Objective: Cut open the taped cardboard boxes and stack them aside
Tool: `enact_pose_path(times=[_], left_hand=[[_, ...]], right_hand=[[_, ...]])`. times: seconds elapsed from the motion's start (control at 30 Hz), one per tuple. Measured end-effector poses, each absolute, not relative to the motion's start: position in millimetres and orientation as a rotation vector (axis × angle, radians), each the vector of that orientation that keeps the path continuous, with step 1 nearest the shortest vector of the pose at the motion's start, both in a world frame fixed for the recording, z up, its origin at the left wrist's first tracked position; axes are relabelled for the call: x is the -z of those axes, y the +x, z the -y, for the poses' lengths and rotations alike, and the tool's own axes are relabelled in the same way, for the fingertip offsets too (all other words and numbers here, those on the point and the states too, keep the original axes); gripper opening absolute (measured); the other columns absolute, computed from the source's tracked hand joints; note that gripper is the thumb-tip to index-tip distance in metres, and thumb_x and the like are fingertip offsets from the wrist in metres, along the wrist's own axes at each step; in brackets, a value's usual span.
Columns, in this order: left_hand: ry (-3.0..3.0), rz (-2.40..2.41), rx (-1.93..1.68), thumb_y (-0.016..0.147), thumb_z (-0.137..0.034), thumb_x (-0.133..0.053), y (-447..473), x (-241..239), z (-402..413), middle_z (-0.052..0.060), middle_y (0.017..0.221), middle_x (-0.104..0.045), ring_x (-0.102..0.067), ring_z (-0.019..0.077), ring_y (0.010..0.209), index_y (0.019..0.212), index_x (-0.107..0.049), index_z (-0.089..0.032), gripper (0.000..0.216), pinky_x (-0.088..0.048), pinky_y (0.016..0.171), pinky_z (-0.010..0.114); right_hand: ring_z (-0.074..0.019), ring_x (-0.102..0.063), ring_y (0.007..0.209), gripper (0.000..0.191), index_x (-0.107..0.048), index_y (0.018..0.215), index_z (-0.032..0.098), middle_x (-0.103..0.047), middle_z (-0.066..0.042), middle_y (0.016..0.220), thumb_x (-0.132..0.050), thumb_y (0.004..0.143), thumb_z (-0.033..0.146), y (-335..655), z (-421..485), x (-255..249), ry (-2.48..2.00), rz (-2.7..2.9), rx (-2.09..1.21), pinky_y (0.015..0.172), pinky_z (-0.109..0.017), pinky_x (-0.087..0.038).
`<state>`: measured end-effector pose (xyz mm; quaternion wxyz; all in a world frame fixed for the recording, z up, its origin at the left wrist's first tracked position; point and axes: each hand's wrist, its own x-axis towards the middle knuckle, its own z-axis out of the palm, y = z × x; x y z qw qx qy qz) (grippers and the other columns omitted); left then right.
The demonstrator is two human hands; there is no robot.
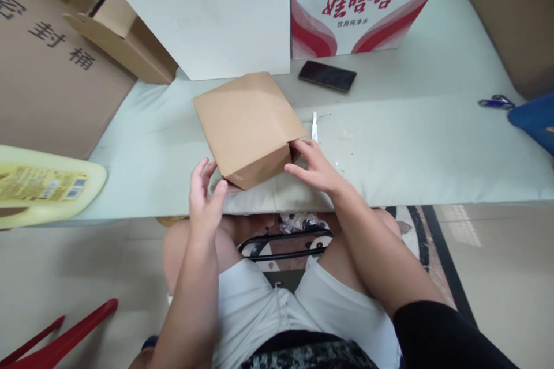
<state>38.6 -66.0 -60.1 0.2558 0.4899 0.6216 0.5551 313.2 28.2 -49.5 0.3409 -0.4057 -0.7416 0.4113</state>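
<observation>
A small brown cardboard box (251, 118) lies tilted on the cloth-covered table near its front edge, with a dark gap at its right end. My left hand (205, 193) is beside its near left corner, thumb and fingers apart; whether a fingertip touches the box I cannot tell. At the right end, my right hand (315, 166) has its fingertips at the gap by the flap, thumb spread away from them. Just behind that hand lies a slim white object (314, 127), partly hidden by it.
A black phone (328, 76) lies before a white-and-red carton (359, 11) and a plain white carton (216, 17). Large brown cartons (52, 69) flank the table (415, 144). A yellow bottle (52, 184) is at left; a blue-handled tool (496, 102) lies at right.
</observation>
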Motion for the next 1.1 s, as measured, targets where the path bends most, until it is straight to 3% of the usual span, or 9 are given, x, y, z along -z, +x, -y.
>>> enact_pose_path(times=[0.1, 0.23, 0.37, 0.53, 0.67, 0.73, 0.83, 0.97, 1.1], left_hand=[[1.376, -1.723, -1.513, 0.077, -0.060, -0.082, 45, 60, 67, 0.017, 0.141, -0.066, -0.059, 0.0327, 0.138, 0.140, -0.053, -0.023, 0.078, -0.039, 0.122, 0.054], [1.353, -1.630, -1.779, 0.075, -0.054, -0.086, 50, 60, 65, 0.013, 0.133, -0.070, -0.065, 0.0294, 0.129, 0.129, -0.055, -0.026, 0.068, -0.047, 0.117, 0.049], [1.327, -1.542, -1.964, 0.072, -0.048, -0.088, 50, 55, 62, 0.009, 0.130, -0.070, -0.066, 0.0262, 0.127, 0.122, -0.052, -0.030, 0.064, -0.049, 0.114, 0.045], [1.154, -1.783, -1.685, 0.073, -0.048, -0.083, 47, 56, 57, 0.011, 0.124, -0.071, -0.068, 0.0262, 0.121, 0.122, -0.059, -0.023, 0.059, -0.051, 0.109, 0.041], [1.074, -1.860, -1.435, 0.089, -0.067, -0.061, 46, 63, 57, 0.012, 0.111, -0.076, -0.068, 0.0296, 0.120, 0.102, -0.072, -0.018, 0.053, -0.049, 0.113, 0.045], [1.129, -1.830, -1.444, 0.093, -0.073, -0.049, 46, 66, 58, 0.014, 0.124, -0.074, -0.062, 0.0297, 0.132, 0.110, -0.074, -0.018, 0.063, -0.040, 0.122, 0.045], [1.279, -1.833, -1.472, 0.091, -0.075, -0.054, 45, 65, 56, 0.012, 0.153, -0.058, -0.044, 0.0278, 0.151, 0.130, -0.069, -0.023, 0.067, -0.027, 0.130, 0.043], [1.409, -1.876, -1.497, 0.088, -0.068, -0.067, 47, 58, 52, 0.010, 0.166, -0.042, -0.036, 0.0283, 0.156, 0.135, -0.067, -0.026, 0.063, -0.028, 0.130, 0.042], [1.391, -1.795, -1.563, 0.088, -0.066, -0.067, 52, 55, 51, 0.014, 0.139, -0.066, -0.059, 0.0312, 0.138, 0.124, -0.070, -0.020, 0.058, -0.040, 0.122, 0.047]], right_hand=[[-0.0374, -0.046, 0.134, 0.058, -0.063, 0.129, 0.024, -0.063, -0.013, 0.137, -0.065, 0.085, 0.063, 314, -28, 49, -1.067, 1.951, -0.968, 0.113, -0.061, -0.038], [-0.0309, -0.059, 0.116, 0.055, -0.060, 0.108, 0.022, -0.066, -0.013, 0.119, -0.061, 0.085, 0.072, 312, -28, 49, -0.887, 1.836, -1.188, 0.105, -0.053, -0.048], [-0.0292, -0.063, 0.117, 0.061, -0.057, 0.116, 0.023, -0.067, -0.013, 0.123, -0.069, 0.080, 0.070, 304, -26, 48, -0.809, 1.625, -1.444, 0.103, -0.047, -0.053], [-0.0325, -0.065, 0.119, 0.064, -0.062, 0.119, 0.020, -0.069, -0.016, 0.124, -0.079, 0.073, 0.061, 299, -28, 47, -0.939, 1.562, -1.418, 0.102, -0.050, -0.054], [-0.0356, -0.066, 0.117, 0.070, -0.067, 0.116, 0.020, -0.071, -0.015, 0.123, -0.082, 0.066, 0.066, 301, -27, 47, -1.093, 1.685, -1.217, 0.098, -0.052, -0.054], [-0.0368, -0.067, 0.112, 0.072, -0.067, 0.116, 0.020, -0.073, -0.015, 0.118, -0.082, 0.065, 0.068, 301, -25, 46, -1.209, 1.735, -1.144, 0.094, -0.052, -0.055], [-0.0375, -0.069, 0.104, 0.078, -0.062, 0.122, 0.020, -0.074, -0.016, 0.116, -0.081, 0.065, 0.069, 302, -23, 42, -1.360, 1.709, -1.067, 0.085, -0.050, -0.056], [-0.0348, -0.068, 0.098, 0.076, -0.059, 0.121, 0.022, -0.074, -0.013, 0.112, -0.083, 0.063, 0.065, 305, -23, 41, -1.498, 1.584, -0.898, 0.077, -0.046, -0.055], [-0.0276, -0.067, 0.086, 0.051, -0.060, 0.109, 0.021, -0.073, -0.009, 0.097, -0.077, 0.071, 0.050, 309, -25, 45, -1.484, 1.573, -0.946, 0.076, -0.042, -0.054]])
